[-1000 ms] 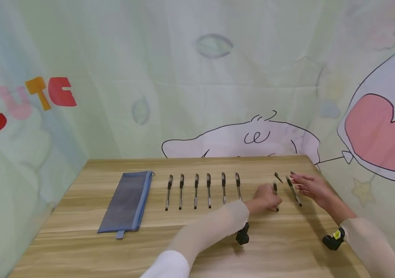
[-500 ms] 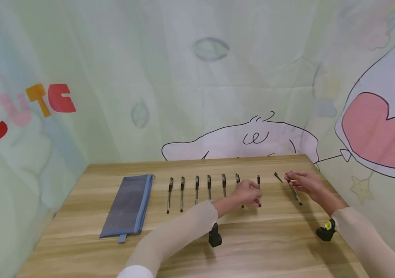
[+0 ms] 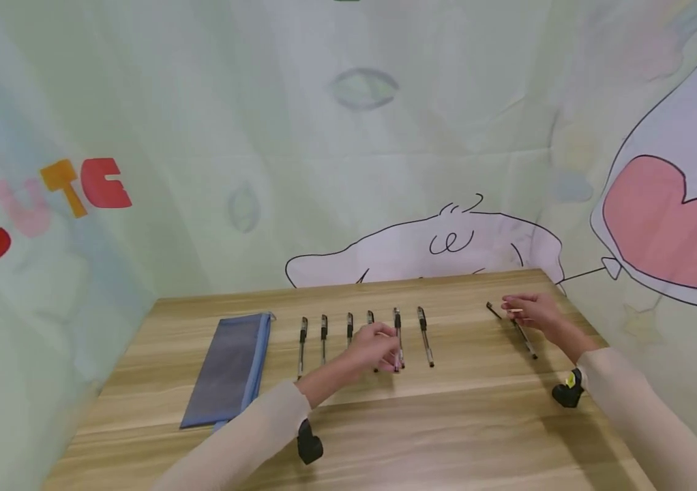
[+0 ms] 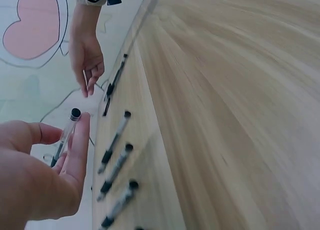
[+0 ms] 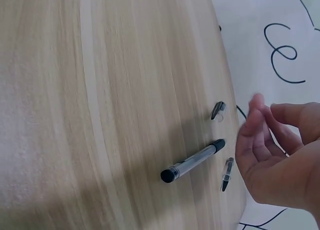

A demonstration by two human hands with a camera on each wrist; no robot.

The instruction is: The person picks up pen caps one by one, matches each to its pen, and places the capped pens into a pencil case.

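My left hand point(image 3: 376, 348) pinches a clear-barrelled gel pen point(image 4: 65, 135) between thumb and fingers, its black end plug pointing up in the left wrist view. In the head view this hand overlaps the right part of a row of capped pens point(image 3: 426, 337). Over at the right of the table, my right hand point(image 3: 532, 315) hovers with loosely bent fingers and nothing between them. Just below it a pen point(image 5: 195, 161) lies on the wood. Two loose black pen caps, one nearer cap point(image 5: 227, 174) and another cap point(image 5: 218, 111), lie by that pen.
A blue-edged mesh zip pouch point(image 3: 222, 372) lies flat on the left of the wooden table point(image 3: 434, 429). Several pens stand in a line between pouch and right hand, such as the leftmost pen point(image 3: 302, 344). A printed curtain point(image 3: 250, 136) hangs right behind the table's back edge.
My left hand has carried its pen leftward from the right side to over the row, uncovering the row's rightmost pen. My right hand has shifted slightly left and stays near the loose pen.
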